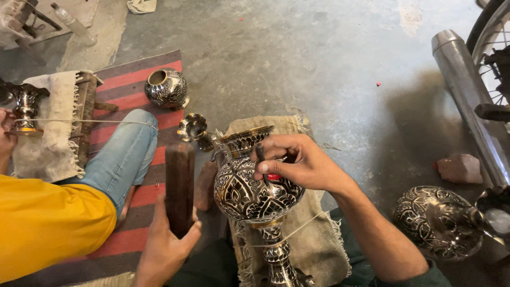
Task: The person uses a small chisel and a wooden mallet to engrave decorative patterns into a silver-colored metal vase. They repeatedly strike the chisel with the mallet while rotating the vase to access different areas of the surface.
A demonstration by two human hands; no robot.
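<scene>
left hand (pixel 164 244) gripping wooden mallet (pixel 179 186); right hand (pixel 297 162) pinching chisel (pixel 263 162) against engraved vase (pixel 255 186)

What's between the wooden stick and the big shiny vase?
In the head view, a reddish-brown block lies on the floor between the wooden stick and the vase.

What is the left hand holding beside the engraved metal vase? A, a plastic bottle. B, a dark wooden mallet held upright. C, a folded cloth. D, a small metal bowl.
B: the left hand grips a dark wooden mallet standing upright next to the engraved vase, while the right hand presses a thin tool against the vase.
</scene>
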